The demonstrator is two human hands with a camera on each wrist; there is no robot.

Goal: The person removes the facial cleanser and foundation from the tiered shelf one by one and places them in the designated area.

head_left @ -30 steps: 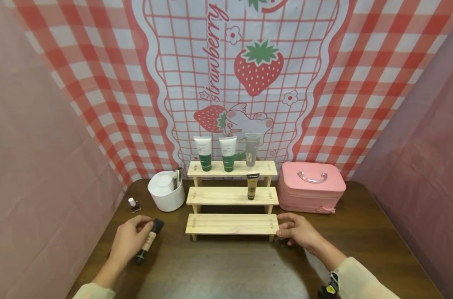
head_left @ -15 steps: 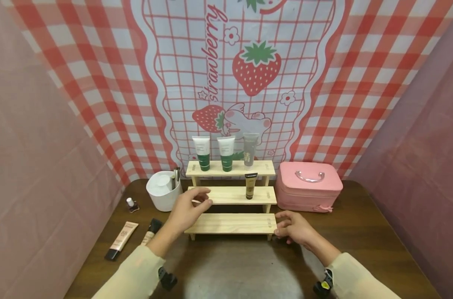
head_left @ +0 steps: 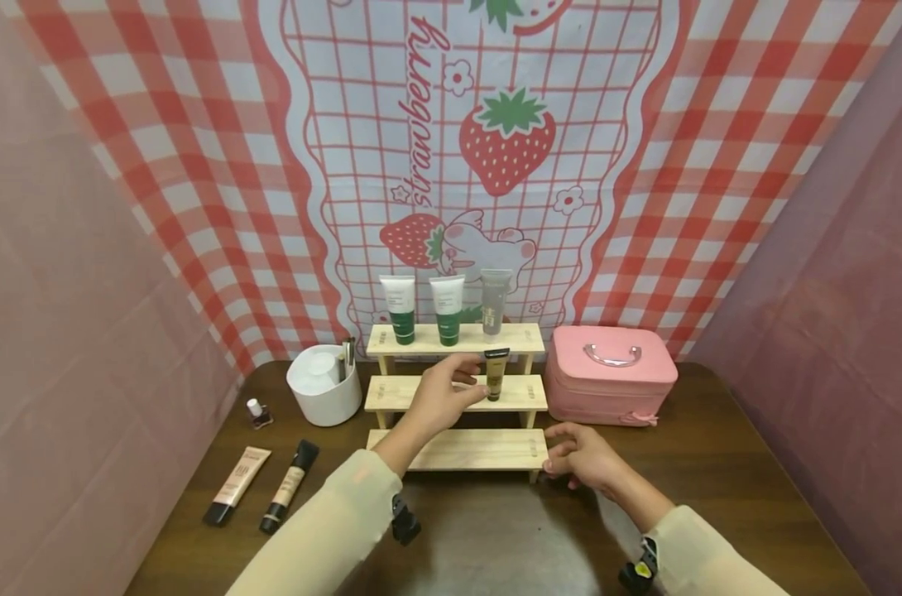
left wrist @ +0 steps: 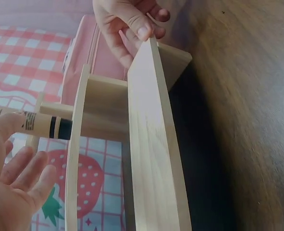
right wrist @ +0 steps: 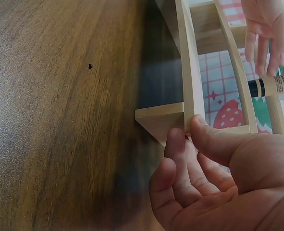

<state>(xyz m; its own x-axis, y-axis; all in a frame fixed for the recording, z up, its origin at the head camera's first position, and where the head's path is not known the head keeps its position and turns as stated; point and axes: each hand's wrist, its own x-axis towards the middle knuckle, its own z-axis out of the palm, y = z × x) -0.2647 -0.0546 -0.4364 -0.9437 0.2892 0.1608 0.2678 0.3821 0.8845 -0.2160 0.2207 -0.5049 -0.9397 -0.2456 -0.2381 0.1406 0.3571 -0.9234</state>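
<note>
**A:** Where is the gold tube (head_left: 496,377) sitting, compared with the left hand (head_left: 442,392)?

**B:** It's standing upright on the middle step (head_left: 388,394), just to the right of that hand. The thumb is lying right by it, and I can't tell whether skin is touching tube.

**A:** So is the hand gripping?

**B:** It isn't looking closed: the fingers are hanging loose, leaving a gap between thumb and fingertips.

**A:** And the right hand (head_left: 587,457)?

**B:** That one is pinching the right end of the bottom step (head_left: 466,451), thumb on top, fingers below. The gold tube is standing above it, to its left, well apart.

**A:** What else is standing around there?

**B:** Two green-and-white tubes (head_left: 448,313) and a grey tube (head_left: 492,308) are lining the top step (head_left: 421,337), behind the gold one. A pink case (head_left: 611,377) is sitting beside the rack's right end.
</note>
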